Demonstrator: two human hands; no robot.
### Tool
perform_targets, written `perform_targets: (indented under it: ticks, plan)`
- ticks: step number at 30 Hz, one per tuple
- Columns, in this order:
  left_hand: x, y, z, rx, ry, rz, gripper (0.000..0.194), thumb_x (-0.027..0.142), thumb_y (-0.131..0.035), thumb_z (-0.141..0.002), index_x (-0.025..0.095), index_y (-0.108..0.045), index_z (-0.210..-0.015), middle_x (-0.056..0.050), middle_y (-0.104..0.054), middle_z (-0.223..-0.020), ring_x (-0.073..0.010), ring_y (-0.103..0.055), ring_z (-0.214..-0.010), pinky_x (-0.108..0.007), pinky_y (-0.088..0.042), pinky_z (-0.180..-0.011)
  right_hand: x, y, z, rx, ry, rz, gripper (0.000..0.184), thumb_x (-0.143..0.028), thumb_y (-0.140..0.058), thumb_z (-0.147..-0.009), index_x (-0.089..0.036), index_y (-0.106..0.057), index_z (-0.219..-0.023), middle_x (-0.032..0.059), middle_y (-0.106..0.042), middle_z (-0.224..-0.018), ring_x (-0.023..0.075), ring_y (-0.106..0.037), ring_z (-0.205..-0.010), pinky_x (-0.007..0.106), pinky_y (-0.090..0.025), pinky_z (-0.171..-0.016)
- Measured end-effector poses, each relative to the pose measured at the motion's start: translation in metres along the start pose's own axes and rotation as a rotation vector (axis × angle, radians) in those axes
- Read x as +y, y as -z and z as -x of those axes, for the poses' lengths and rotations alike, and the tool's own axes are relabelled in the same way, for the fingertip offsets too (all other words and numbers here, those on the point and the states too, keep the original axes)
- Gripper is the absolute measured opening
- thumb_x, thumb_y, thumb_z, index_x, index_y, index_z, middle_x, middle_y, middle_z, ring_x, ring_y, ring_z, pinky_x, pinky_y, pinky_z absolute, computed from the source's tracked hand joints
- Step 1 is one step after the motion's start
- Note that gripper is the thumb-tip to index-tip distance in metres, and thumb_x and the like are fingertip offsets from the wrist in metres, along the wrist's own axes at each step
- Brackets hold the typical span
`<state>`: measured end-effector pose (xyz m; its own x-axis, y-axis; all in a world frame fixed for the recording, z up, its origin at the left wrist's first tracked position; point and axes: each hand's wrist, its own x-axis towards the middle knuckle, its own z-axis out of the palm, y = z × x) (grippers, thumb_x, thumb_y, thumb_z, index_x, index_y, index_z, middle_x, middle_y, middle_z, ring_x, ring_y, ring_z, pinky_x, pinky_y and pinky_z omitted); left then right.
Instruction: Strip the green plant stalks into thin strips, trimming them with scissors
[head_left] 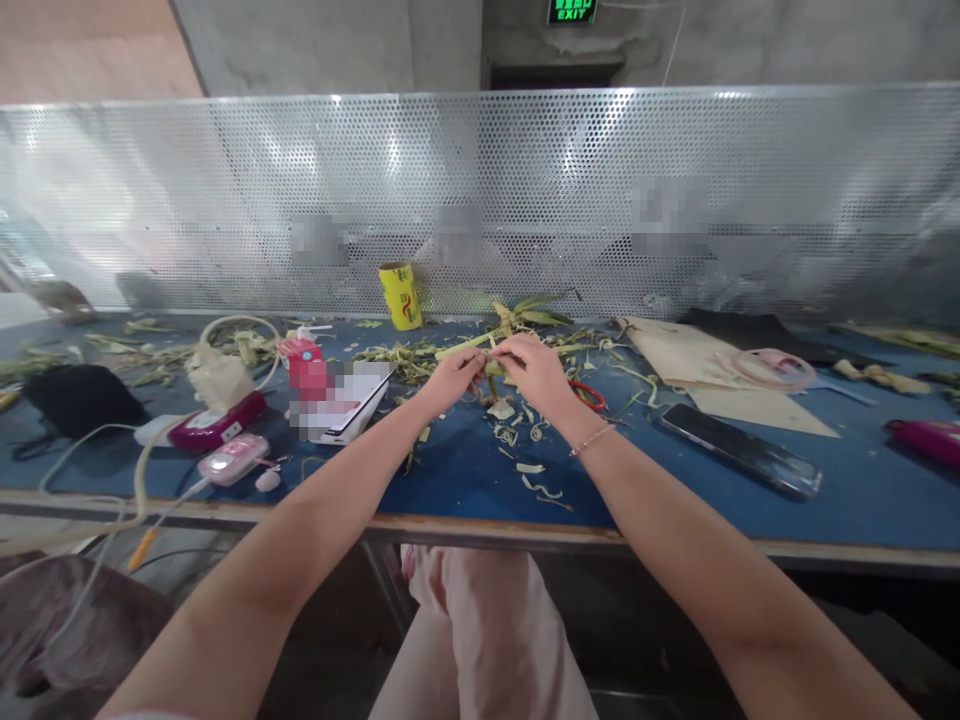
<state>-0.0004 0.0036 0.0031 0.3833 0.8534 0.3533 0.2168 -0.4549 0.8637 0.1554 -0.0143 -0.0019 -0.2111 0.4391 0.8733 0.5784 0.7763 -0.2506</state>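
My left hand (456,375) and my right hand (538,372) meet over the blue table (465,470), both pinched on a pale green leaf strip (491,352) held between them. The strip runs left and up from my fingers toward a heap of green and yellow leaf pieces (420,355). Curled leaf scraps (525,440) lie on the table just below my hands. Red-handled scissors (589,393) rest right beside my right wrist, which wears a thin bracelet.
A yellow can (400,296) stands at the back by the perforated metal screen (480,190). A black phone (739,447) and brown paper (705,365) lie right. Left are a red carton (304,365), a white device (349,405), pink gadgets (225,440), cables and a black pouch (71,400).
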Motion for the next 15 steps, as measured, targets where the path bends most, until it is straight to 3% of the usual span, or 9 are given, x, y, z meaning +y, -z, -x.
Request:
perform_targets:
  ticks: [15]
  plan:
    - [-0.0011, 0.0005, 0.0011, 0.007, 0.026, 0.071, 0.024, 0.033, -0.043, -0.084, 0.016, -0.045, -0.068, 0.003, -0.045, -0.058, -0.0063, -0.045, -0.049, -0.019, -0.042, -0.049, -0.0013, -0.0028, 0.0032, -0.065, -0.043, 0.007, 0.024, -0.012, -0.045, -0.079, -0.020, -0.064, -0.091, 0.0059, -0.069, -0.092, 0.0189, -0.063, -0.087, 0.036, -0.050, -0.081]
